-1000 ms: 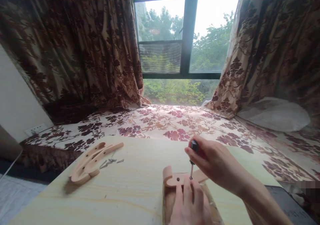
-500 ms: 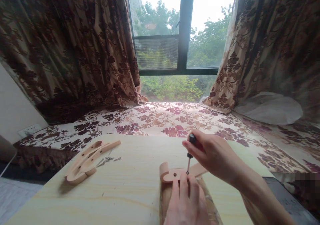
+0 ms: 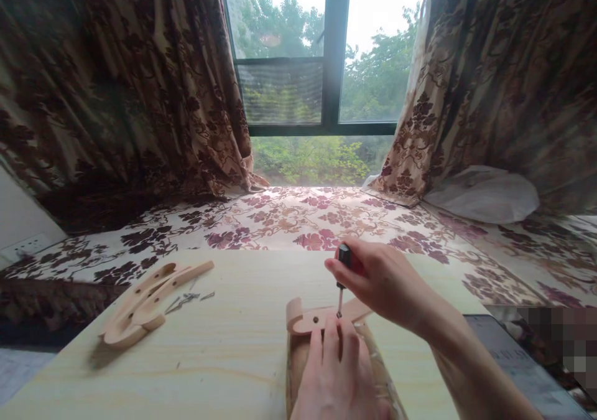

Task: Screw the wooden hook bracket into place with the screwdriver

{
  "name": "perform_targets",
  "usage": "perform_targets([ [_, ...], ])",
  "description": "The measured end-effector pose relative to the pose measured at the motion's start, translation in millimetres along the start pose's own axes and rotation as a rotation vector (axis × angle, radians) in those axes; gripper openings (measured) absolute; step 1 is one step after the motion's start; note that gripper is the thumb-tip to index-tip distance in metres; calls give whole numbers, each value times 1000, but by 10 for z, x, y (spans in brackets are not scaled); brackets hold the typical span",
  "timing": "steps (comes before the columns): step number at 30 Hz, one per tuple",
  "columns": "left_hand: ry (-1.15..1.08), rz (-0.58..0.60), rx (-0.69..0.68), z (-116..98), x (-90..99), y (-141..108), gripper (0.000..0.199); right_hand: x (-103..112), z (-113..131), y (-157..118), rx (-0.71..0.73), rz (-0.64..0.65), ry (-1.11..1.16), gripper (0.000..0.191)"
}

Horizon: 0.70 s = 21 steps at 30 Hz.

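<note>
My right hand (image 3: 380,277) is closed around the black handle of a screwdriver (image 3: 344,258), held upright. Its shaft comes down to a screw (image 3: 339,315) in a pale wooden hook (image 3: 305,322). The hook lies across the far end of a brown board (image 3: 297,361) that has a shiny edge. My left hand (image 3: 338,370) rests over the board, its fingertips holding the hook close to the screw. The thumb is mostly hidden. A dark hole shows in the hook left of the screw. Part of the hook's right end is behind my right hand.
More wooden hooks (image 3: 135,320) lie together at the left of the pale table (image 3: 224,358). Several loose screws (image 3: 184,300) are beside them. A dark flat device (image 3: 508,351) sits at the right edge. Behind the table is a ledge with flowered cloth (image 3: 298,214).
The whole view has shifted slightly, so things appear further left. My right hand keeps the screwdriver on the screw, and my left hand stays on the hook.
</note>
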<state>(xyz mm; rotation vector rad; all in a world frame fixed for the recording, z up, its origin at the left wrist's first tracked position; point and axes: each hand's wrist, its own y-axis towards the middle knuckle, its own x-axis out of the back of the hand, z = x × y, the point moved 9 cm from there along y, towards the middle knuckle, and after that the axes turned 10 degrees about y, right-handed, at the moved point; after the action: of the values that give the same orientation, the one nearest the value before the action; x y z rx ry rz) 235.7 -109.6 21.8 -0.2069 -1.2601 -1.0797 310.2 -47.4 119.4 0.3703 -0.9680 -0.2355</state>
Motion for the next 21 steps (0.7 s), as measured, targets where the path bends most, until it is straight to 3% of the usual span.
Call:
perform_targets([
  [5, -20, 12, 13, -6, -14, 12, 61, -46, 98, -37, 86, 99, 83, 19],
  [12, -27, -41, 8, 3, 31, -14, 57, -1, -35, 5, -11, 10, 12, 23],
  [17, -27, -41, 30, 6, 26, -10, 58, -49, 91, -28, 83, 111, 151, 16],
  [21, -63, -93, 44, -14, -25, -28, 57, -39, 52, -10, 50, 81, 124, 20],
])
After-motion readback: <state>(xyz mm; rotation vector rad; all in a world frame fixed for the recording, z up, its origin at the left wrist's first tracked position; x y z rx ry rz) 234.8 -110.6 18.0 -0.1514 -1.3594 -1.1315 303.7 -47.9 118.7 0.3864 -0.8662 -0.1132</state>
